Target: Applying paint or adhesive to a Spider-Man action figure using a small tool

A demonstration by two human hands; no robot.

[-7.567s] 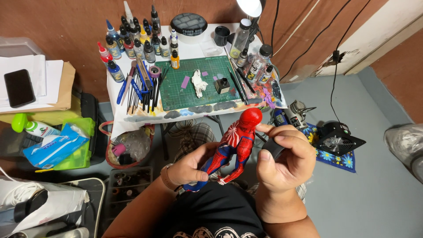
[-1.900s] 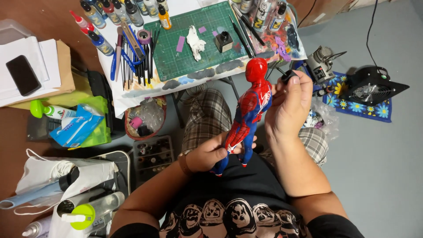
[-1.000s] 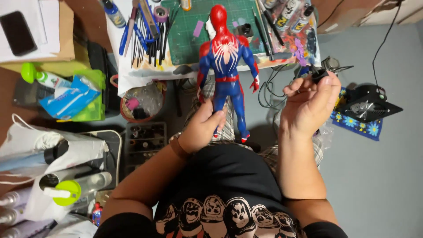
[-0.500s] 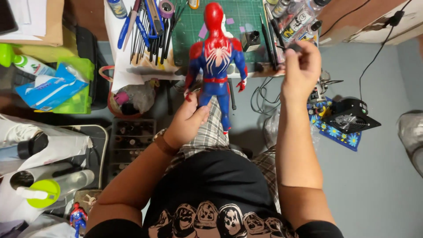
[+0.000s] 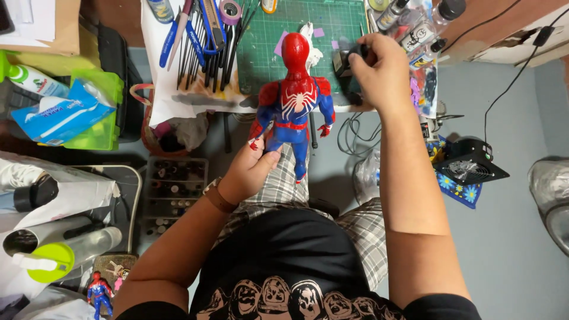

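Reaching forward since half a second ago, right hand (image 5: 385, 74) grips a small black object (image 5: 342, 61) on the green mat (image 5: 323, 26); left hand (image 5: 252, 172) clasps the red-and-blue figure's (image 5: 293, 104) legs below the mat — rigid, light plastic, thin limbs likely fragile — torso safest.

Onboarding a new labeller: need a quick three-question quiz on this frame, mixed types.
1. True or false: the left hand holds the red and blue figure by its legs.
2. The right hand reaches to: A) the black fan on the floor, B) a small black object on the green cutting mat, C) the blue pliers.
3. Fill in: the figure is held ____, head towards the table.

Key: 1 true; 2 B; 3 upright.
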